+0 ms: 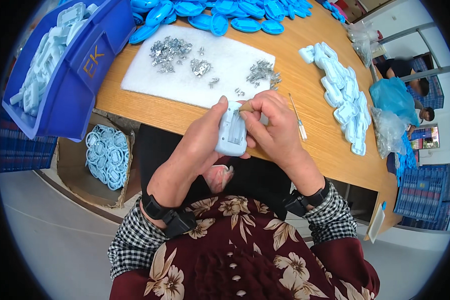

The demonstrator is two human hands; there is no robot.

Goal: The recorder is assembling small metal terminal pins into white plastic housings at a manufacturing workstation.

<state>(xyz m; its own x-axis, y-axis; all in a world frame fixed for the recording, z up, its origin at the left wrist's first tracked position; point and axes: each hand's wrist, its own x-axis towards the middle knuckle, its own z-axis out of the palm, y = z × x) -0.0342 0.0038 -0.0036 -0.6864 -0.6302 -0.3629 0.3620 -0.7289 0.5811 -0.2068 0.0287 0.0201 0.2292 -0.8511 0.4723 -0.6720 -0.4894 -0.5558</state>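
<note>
My left hand [197, 137] is wrapped round a small light-blue plastic housing [229, 148], its hollow side up, above the table's near edge. At the far end of that housing, my right hand [277, 125] pinches its thumb and forefinger together; a tan cover sits on a fingertip. Whatever lies between those fingertips is too small and hidden to name. Beyond my hands, heaps of small metal clips [170, 52] lie on a white foam sheet [150, 86]. A thin screwdriver [298, 119] rests on the table just right of my right hand.
Light-blue housings [342, 90] are piled at the right of the wooden table [315, 145]; bright-blue oval shells [200, 21] line its back. At left stands a blue bin [80, 75] of pale parts, with a cardboard box [75, 172] below. People [402, 67] are at the far right.
</note>
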